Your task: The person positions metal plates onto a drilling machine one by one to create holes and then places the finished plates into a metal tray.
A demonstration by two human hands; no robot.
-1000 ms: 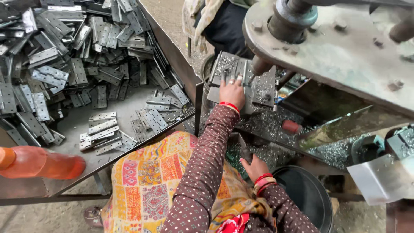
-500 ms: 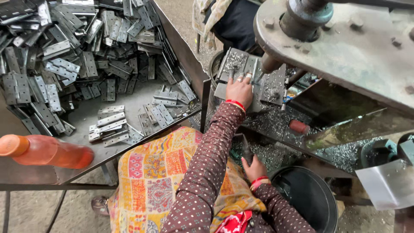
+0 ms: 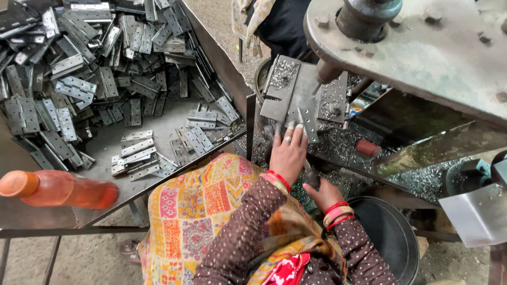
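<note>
Head view looks down on your left hand (image 3: 289,153), which has slid back toward you from the grey steel jig plate (image 3: 296,95) under the drill spindle (image 3: 327,71); half a second ago it lay flat on top of that plate, and now only the fingertips (image 3: 296,128) reach its near edge, fingers together and stretched forward over a narrow grey metal hinge strip (image 3: 302,122) that sits on the plate's front part. I judge from this that the piece is being shifted or drawn off the jig rather than pressed under the bit. Your right hand (image 3: 322,192) has stayed low beside the black round bucket (image 3: 388,235), curled about something small and dark; I cannot tell what it is, nor how firmly you grip it. To your left, the grey sheet-metal tray (image 3: 211,50) holds a heap of flat grey hinges (image 3: 95,79), and an orange plastic bottle (image 3: 58,189) lies on its near rim. Silver drill swarf (image 3: 338,142) covers the machine bed around a short red cylinder (image 3: 367,148). The heavy grey machine head (image 3: 422,47) hides most of the bed to the right, and motion blur smears your left fingers, so whether they actually pinch the strip is unclear.
</note>
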